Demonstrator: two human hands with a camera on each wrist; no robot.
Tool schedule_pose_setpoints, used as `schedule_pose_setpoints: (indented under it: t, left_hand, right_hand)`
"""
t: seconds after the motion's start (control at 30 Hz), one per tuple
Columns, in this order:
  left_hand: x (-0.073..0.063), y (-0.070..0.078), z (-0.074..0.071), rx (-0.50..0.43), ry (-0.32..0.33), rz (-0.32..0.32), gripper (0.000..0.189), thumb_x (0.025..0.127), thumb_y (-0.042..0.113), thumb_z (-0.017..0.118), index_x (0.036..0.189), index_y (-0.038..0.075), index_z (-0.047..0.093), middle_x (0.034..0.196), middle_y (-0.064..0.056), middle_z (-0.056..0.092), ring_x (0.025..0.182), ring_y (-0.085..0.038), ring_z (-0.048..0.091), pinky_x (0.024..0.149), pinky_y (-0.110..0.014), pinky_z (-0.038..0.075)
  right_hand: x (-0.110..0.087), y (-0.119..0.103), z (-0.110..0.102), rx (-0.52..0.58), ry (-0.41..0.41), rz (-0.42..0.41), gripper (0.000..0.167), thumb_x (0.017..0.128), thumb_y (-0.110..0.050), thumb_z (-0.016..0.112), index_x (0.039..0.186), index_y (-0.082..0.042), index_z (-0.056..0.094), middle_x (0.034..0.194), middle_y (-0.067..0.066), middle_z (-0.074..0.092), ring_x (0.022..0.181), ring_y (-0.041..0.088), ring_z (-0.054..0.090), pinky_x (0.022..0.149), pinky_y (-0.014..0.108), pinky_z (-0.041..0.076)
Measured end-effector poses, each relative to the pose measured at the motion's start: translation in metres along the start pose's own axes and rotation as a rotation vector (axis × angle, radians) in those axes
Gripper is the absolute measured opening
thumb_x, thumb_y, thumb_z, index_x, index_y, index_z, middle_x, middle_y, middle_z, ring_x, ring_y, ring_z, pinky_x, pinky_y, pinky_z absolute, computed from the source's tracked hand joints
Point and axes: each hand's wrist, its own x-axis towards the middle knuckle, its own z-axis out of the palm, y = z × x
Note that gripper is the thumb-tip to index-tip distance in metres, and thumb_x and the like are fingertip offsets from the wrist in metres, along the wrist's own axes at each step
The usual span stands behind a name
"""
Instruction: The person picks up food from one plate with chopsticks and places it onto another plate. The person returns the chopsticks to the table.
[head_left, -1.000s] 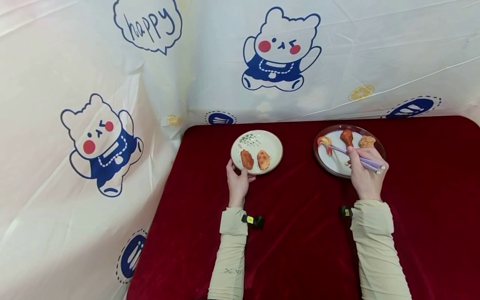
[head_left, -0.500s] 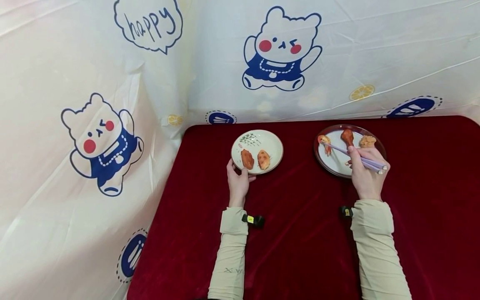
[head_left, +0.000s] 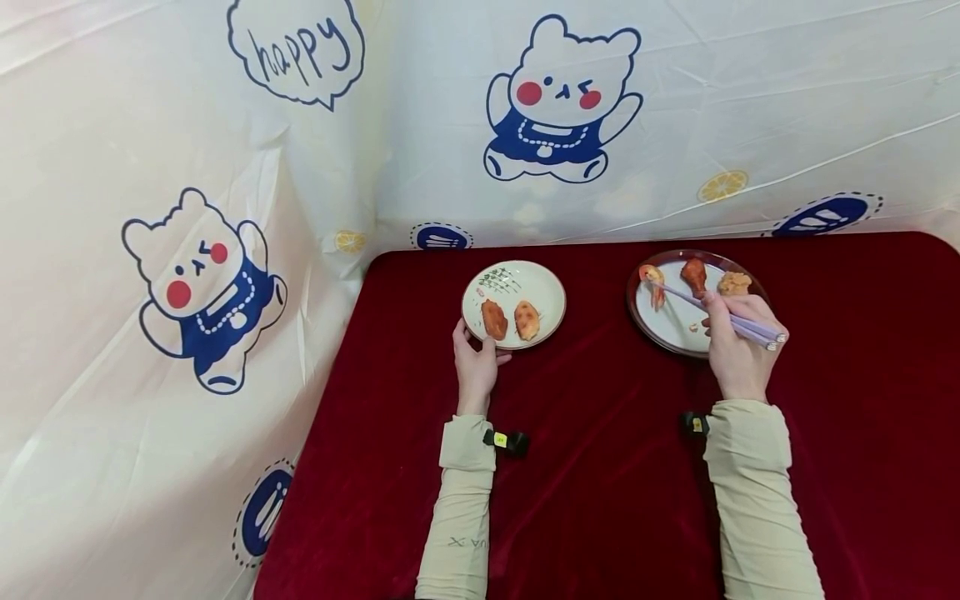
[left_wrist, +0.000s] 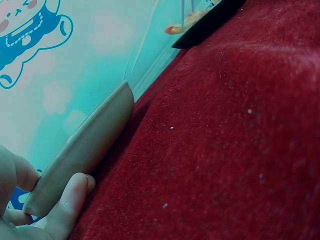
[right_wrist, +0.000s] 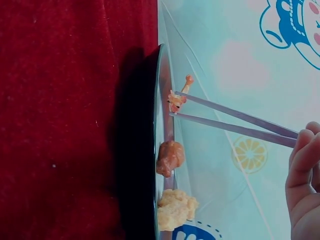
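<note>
My left hand point(head_left: 474, 367) grips the near left edge of a small white plate point(head_left: 542, 287), thumb on the rim. Two browned chicken wing pieces point(head_left: 493, 320) lie on that plate. In my right hand point(head_left: 738, 358) is a pair of purple chopsticks point(head_left: 753, 331), held over a dark-rimmed plate point(head_left: 663, 332). The tips are at a shrimp point(head_left: 656, 290) on that plate's left side; the right wrist view shows one tip on either side of the shrimp point(right_wrist: 176, 101). Beside it lie a drumstick point(head_left: 693, 273) and a lumpy fried piece point(head_left: 734, 283).
Both plates stand near the back of a table covered in dark red velvet point(head_left: 600, 483). Behind and to the left hangs a white curtain point(head_left: 435, 100) printed with cartoon bears. A small crumb point(head_left: 693, 327) lies on the dark-rimmed plate.
My right hand and the chopsticks have shifted slightly to the right. The shrimp has moved a little to the right too. The left hand and the white plate stay in place.
</note>
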Motion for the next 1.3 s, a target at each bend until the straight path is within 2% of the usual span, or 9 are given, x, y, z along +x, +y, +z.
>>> schedule_pose_setpoints:
  t: [0.27, 0.43, 0.8, 1.3]
  left_hand:
    - [-0.0007, 0.0024, -0.0010, -0.004, -0.018, -0.010, 0.068, 0.098, 0.009, 0.046, 0.155, 0.022, 0.013, 0.155, -0.010, 0.021, 0.084, -0.029, 0.067, 0.073, -0.034, 0.063]
    - [-0.0010, 0.0024, -0.0014, -0.006, -0.026, -0.010, 0.068, 0.098, 0.009, 0.046, 0.155, 0.024, 0.011, 0.156, -0.010, 0.019, 0.089, -0.034, 0.067, 0.077, -0.037, 0.063]
    - [0.0000, 0.0003, -0.0004, 0.003, -0.004, -0.001, 0.067, 0.096, 0.007, 0.047, 0.154, 0.020, 0.016, 0.153, -0.011, 0.024, 0.077, -0.023, 0.067, 0.069, -0.031, 0.063]
    - [0.0005, -0.0008, -0.0001, 0.009, 0.003, 0.015, 0.067, 0.096, 0.008, 0.047, 0.154, 0.019, 0.016, 0.152, -0.011, 0.025, 0.073, -0.020, 0.066, 0.068, -0.031, 0.063]
  right_hand:
    - [0.0000, -0.0047, -0.0012, 0.053, 0.007, 0.019, 0.031, 0.087, -0.022, 0.072, 0.089, 0.009, 0.075, 0.071, -0.016, 0.060, 0.054, -0.005, 0.058, 0.048, 0.007, 0.047]
    - [0.0005, -0.0072, -0.0015, 0.050, 0.005, 0.020, 0.031, 0.087, -0.022, 0.072, 0.089, 0.009, 0.075, 0.071, -0.016, 0.059, 0.054, -0.004, 0.058, 0.048, 0.008, 0.046]
    - [0.0000, -0.0080, -0.0001, 0.061, 0.010, 0.004, 0.029, 0.087, -0.021, 0.072, 0.091, 0.008, 0.075, 0.073, -0.016, 0.060, 0.056, -0.006, 0.058, 0.049, 0.007, 0.046]
    - [0.0000, -0.0101, 0.0007, 0.083, 0.010, -0.016, 0.029, 0.087, -0.019, 0.071, 0.088, 0.010, 0.075, 0.073, -0.015, 0.061, 0.055, -0.005, 0.059, 0.049, 0.007, 0.048]
